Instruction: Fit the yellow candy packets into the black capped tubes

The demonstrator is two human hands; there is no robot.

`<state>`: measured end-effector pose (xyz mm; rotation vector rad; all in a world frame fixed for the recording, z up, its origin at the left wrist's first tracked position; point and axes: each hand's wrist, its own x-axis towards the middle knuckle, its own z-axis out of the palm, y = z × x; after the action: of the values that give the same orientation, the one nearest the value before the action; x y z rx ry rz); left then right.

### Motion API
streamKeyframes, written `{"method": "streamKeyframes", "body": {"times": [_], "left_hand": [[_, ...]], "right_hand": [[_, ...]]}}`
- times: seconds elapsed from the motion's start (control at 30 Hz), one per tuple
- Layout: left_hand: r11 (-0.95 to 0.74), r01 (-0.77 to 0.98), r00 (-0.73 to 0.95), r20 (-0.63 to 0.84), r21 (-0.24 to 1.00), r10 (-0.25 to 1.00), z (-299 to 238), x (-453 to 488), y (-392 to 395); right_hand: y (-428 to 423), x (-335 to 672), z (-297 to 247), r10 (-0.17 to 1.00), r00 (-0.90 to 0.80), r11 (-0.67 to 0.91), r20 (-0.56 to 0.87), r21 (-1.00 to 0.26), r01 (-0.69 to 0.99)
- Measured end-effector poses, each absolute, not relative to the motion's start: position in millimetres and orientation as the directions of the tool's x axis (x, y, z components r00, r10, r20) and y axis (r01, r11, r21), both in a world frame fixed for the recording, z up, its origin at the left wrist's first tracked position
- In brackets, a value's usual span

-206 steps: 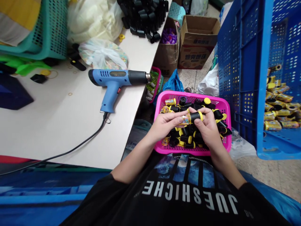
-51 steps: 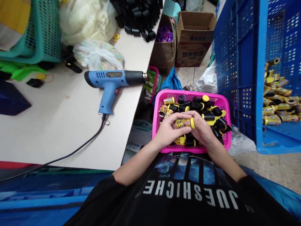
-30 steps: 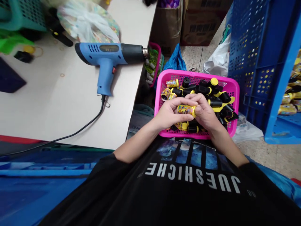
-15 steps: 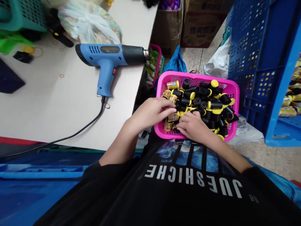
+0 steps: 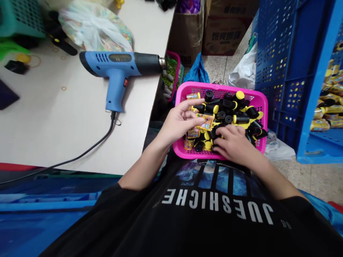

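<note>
A pink plastic basket point(image 5: 219, 85) in front of me holds many small black containers with yellow caps point(image 5: 242, 118). At its left side lie containers with yellow printed wraps point(image 5: 189, 144). My left hand point(image 5: 180, 119) is over the basket's left part, pinching a flat yellow printed sleeve point(image 5: 205, 122) between thumb and fingers. My right hand point(image 5: 235, 142) is low over the containers near the basket's front edge. Its fingers are bent but apart, touching the black pieces, and the fingertips are partly lost among them.
On the white table point(image 5: 80, 139) to the left lies a blue heat gun point(image 5: 115, 73), its nozzle near the table edge and its cord trailing left. A tied plastic bag point(image 5: 95, 30) sits behind it. A blue crate point(image 5: 286, 71) with wrapped containers stands to the right; cardboard boxes point(image 5: 222, 32) are behind.
My left hand has lifted slightly and now shows the printed sleeve in its fingers. My right hand has shifted right and its fingers have spread. The whole view has moved a little.
</note>
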<state>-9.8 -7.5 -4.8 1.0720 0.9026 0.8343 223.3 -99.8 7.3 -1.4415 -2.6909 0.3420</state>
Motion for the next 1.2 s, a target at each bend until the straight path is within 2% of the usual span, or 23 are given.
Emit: {"method": "streamKeyframes", "body": {"times": [0.07, 0.13, 0.2, 0.27, 0.37, 0.47, 0.57, 0.63, 0.7, 0.93, 1.07, 1.13, 1.2], "left_hand": [[0.213, -0.077, 0.339, -0.175, 0.974, 0.924, -3.9, -13.8, -6.4], [0.201, -0.048, 0.302, -0.178, 0.978, 0.937, -2.8, -15.1, -6.2], [0.2, -0.032, 0.265, -0.185, 0.979, 0.946, -2.2, -14.5, -6.3], [0.176, -0.025, 0.233, -0.166, 0.984, 0.958, -2.5, -13.6, -6.7], [0.156, -0.033, 0.241, -0.143, 0.987, 0.96, -4.1, -13.6, -7.7], [0.183, -0.034, 0.267, -0.167, 0.983, 0.949, -5.6, -14.0, -9.4], [0.179, -0.022, 0.291, -0.165, 0.984, 0.943, -6.9, -12.6, -11.4], [0.17, -0.028, 0.306, -0.154, 0.985, 0.94, -8.0, -11.2, -12.6], [0.174, -0.046, 0.314, -0.151, 0.984, 0.937, -9.0, -10.4, -13.8], [0.105, -0.02, 0.325, -0.093, 0.994, 0.941, -1.8, -8.8, -17.3], [0.152, -0.08, 0.39, -0.109, 0.985, 0.914, 3.2, -3.4, -18.5], [0.196, -0.147, 0.451, -0.11, 0.97, 0.886, 1.5, -0.3, -19.3], [0.232, -0.21, 0.484, -0.105, 0.95, 0.869, -2.2, 2.6, -20.7]], "right_hand": [[-109.7, 221.6, -1.2, 0.797, -0.579, 0.557, -0.17, -0.163, 0.814], [-113.0, 219.9, -6.9, 0.78, -0.594, 0.578, -0.195, -0.138, 0.804], [-110.3, 219.5, -6.8, 0.749, -0.635, 0.609, -0.189, -0.181, 0.772], [-104.6, 221.8, -0.6, 0.732, -0.658, 0.591, -0.179, -0.315, 0.743], [-96.1, 230.4, 14.3, 0.824, -0.561, 0.402, -0.073, -0.622, 0.672], [-89.1, 237.3, 26.7, 0.953, -0.284, 0.231, 0.102, -0.851, 0.471], [-82.4, 233.9, 30.2, 0.994, -0.043, 0.106, 0.099, -0.968, 0.226], [-78.7, 228.0, 27.6, 0.999, -0.007, 0.035, 0.034, -0.995, 0.099], [-76.4, 223.6, 22.6, 1.0, -0.028, 0.007, 0.006, -0.998, 0.062], [-75.0, 225.2, 11.7, 0.99, -0.023, 0.138, 0.136, -0.958, 0.252], [-71.4, 220.8, 13.9, 0.976, -0.03, 0.21, 0.214, -0.907, 0.364], [-69.8, 216.6, 13.7, 0.974, -0.049, 0.225, 0.222, -0.906, 0.359], [-69.7, 211.4, 11.8, 0.983, -0.073, 0.183, 0.17, -0.95, 0.252]]}}
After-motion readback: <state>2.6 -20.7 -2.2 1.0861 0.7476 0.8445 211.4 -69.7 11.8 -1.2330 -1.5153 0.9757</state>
